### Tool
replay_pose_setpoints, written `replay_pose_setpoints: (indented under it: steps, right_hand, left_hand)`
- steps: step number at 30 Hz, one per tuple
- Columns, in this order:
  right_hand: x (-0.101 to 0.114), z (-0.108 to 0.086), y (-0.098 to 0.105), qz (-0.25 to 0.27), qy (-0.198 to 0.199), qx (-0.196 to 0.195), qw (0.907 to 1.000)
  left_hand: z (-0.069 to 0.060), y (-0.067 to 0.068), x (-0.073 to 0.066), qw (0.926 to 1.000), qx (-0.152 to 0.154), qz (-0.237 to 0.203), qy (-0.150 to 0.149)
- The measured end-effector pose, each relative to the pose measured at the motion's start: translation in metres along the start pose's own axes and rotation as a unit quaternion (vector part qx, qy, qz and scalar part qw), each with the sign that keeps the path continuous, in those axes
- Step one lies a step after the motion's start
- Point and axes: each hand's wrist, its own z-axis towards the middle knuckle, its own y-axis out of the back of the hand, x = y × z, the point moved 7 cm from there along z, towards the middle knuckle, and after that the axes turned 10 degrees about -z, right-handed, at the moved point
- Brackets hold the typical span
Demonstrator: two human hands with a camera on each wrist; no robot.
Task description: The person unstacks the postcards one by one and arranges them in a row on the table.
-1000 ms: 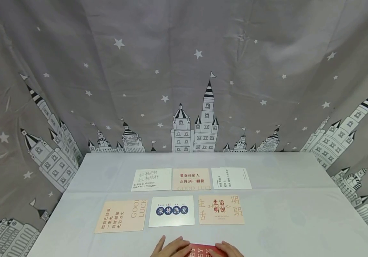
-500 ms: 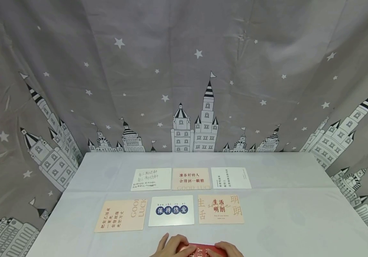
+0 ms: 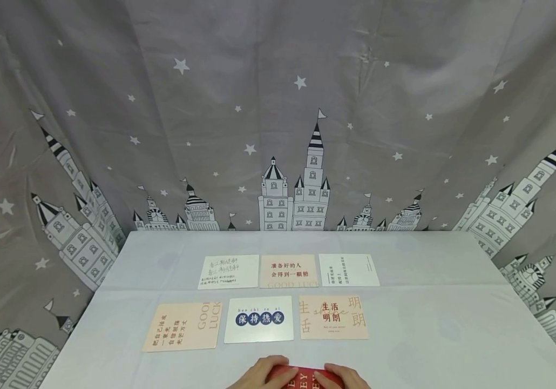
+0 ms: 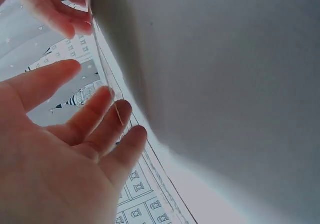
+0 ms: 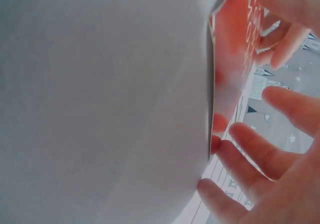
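Note:
At the bottom middle of the head view, a red card [image 3: 304, 379] with pale capital letters ending in "EY" lies close to the person, partly covered by the hands. The left hand [image 3: 262, 374] grips its left side, thumb on top and fingers at the far edge. On its right side the right hand [image 3: 345, 376] holds it the same way. The right wrist view shows the glossy red face [image 5: 231, 59] and its thin edge, with the fingertips against it. In the left wrist view, the left hand's fingers [image 4: 125, 144] are spread near the edge.
Postcards lie in two rows on the white table [image 3: 428, 324]. Behind are a handwritten card [image 3: 229, 272], a peach card [image 3: 289, 271] and a white card [image 3: 349, 269]. In front are a peach card [image 3: 183, 326], a blue-printed card [image 3: 259, 319] and another peach card [image 3: 333, 317]. A grey castle-print curtain [image 3: 219, 81] surrounds the table.
The left hand's outstretched finger has drawn in, and its fingers have closed round the red card's left side with the thumb further onto it. The right hand has barely shifted; the laid-out cards stay put.

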Motion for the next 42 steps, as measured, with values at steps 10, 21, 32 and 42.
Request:
replay_pose_setpoints:
  steps: [10, 21, 32, 42]
  right_hand:
    - [-0.002, 0.002, 0.004, -0.025, 0.012, -0.01, 0.9996]
    - [-0.006, 0.016, 0.022, -0.043, 0.055, -0.045, 0.9965]
    - [-0.027, 0.024, 0.033, -0.013, 0.096, 0.008, 0.9952]
    - [-0.042, 0.03, 0.041, 0.006, 0.081, 0.061, 0.9948]
  left_hand:
    - [0.001, 0.007, -0.013, 0.9831, -0.011, 0.115, -0.142]
    - [0.014, 0.008, -0.019, 0.9797, 0.016, 0.137, -0.146]
    - [0.029, 0.001, -0.022, 0.9844, 0.043, 0.147, -0.087]
    - [0.044, -0.002, -0.025, 0.9856, 0.065, 0.152, -0.037]
